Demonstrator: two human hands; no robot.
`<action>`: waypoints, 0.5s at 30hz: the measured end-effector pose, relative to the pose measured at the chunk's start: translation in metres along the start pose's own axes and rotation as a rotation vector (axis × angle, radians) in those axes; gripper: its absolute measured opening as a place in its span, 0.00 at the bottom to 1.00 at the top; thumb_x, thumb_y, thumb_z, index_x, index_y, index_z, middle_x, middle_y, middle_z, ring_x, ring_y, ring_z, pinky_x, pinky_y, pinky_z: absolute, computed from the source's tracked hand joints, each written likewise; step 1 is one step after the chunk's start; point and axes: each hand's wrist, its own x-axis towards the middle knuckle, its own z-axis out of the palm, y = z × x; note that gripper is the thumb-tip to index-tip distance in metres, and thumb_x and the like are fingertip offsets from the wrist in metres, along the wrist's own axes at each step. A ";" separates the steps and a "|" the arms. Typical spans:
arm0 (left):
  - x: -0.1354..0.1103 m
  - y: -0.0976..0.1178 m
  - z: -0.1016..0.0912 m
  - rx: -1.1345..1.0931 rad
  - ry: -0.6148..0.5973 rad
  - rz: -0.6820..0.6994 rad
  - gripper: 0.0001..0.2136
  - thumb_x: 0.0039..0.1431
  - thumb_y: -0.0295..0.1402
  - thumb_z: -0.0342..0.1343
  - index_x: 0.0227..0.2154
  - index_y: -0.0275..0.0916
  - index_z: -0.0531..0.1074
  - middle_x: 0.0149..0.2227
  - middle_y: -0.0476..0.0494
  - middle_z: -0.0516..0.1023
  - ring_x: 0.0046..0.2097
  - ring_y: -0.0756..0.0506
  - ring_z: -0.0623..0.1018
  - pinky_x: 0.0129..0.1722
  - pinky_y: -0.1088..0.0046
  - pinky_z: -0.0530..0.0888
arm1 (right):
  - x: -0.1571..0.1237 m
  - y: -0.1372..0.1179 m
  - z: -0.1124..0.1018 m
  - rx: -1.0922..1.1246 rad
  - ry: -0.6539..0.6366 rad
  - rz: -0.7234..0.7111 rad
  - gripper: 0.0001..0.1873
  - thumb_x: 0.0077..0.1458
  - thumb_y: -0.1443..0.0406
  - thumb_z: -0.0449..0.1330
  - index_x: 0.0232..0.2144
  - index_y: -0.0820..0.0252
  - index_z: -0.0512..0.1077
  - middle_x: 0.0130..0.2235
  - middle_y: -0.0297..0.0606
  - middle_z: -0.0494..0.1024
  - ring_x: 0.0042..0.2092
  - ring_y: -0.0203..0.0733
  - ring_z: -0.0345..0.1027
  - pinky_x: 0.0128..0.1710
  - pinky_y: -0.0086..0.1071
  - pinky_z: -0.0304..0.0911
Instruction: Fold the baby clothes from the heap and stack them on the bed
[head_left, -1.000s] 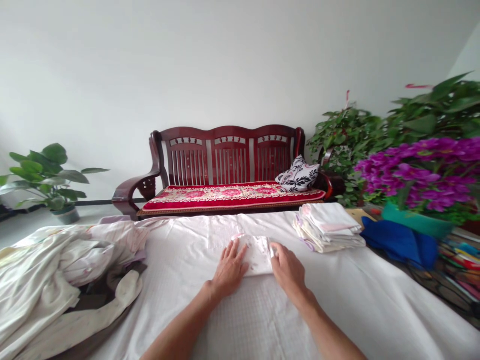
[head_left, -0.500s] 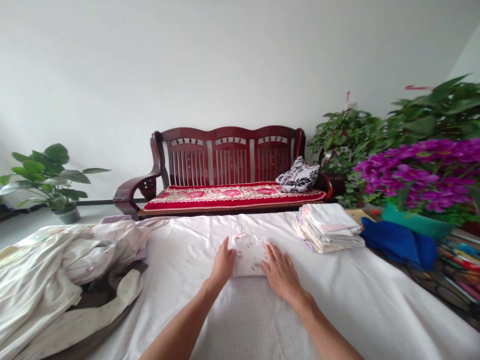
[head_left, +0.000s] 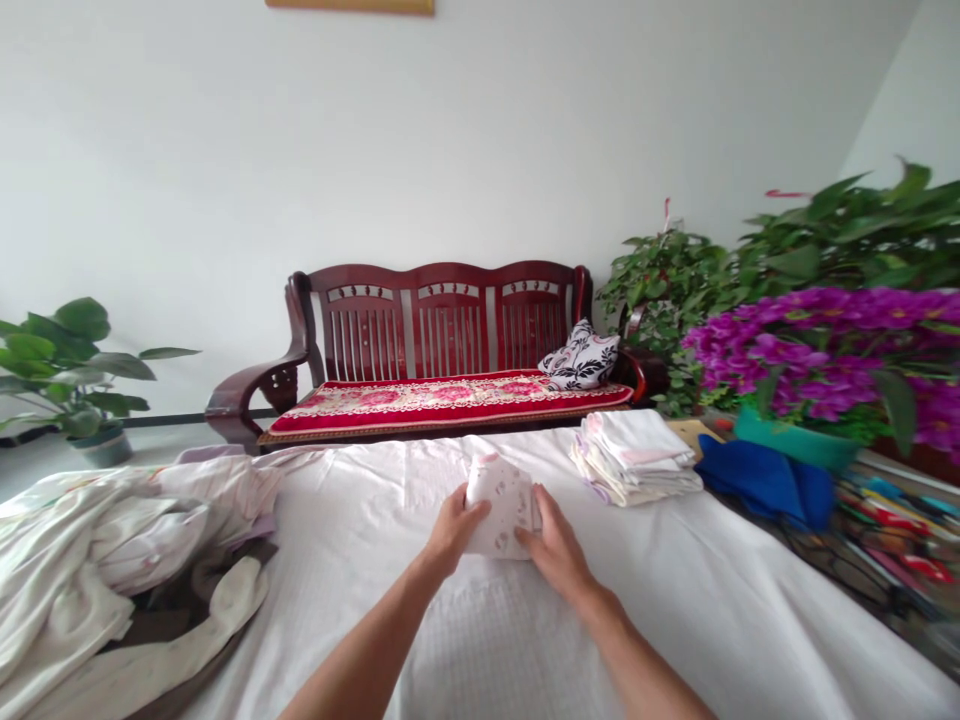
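Between my hands is a folded white garment (head_left: pixel 499 515) with small grey and pink prints, its far edge tipped up from the cloth. My left hand (head_left: pixel 454 528) grips its left side, thumb on top. On the opposite side my right hand (head_left: pixel 559 540) pinches the edge, thumb over the front and fingers behind. What kind of garment it is cannot be made out. To the right lies a stack of folded white and cream clothes (head_left: pixel 637 460). A loose heap of pale clothes (head_left: pixel 67 570) with some dark pieces spreads at the left.
A white cloth (head_left: pixel 360 610) covers the surface before me. Beyond it stands a dark red wooden bench (head_left: pixel 450 330) with a patterned cushion (head_left: pixel 581 358). On the right are purple flowers (head_left: pixel 825 345) in a teal pot, blue fabric (head_left: pixel 765 480) and several small coloured items.
My hands lay flat against the garment's sides and now grip it, with its far edge raised. The view has turned slightly right and up.
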 end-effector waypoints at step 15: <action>-0.022 0.027 -0.023 -0.106 -0.241 0.115 0.28 0.46 0.46 0.69 0.48 0.36 0.72 0.37 0.44 0.80 0.33 0.46 0.77 0.33 0.73 0.73 | -0.002 -0.049 -0.030 0.944 -0.272 0.315 0.30 0.37 0.54 0.75 0.44 0.58 0.77 0.41 0.41 0.84 0.42 0.51 0.78 0.41 0.37 0.70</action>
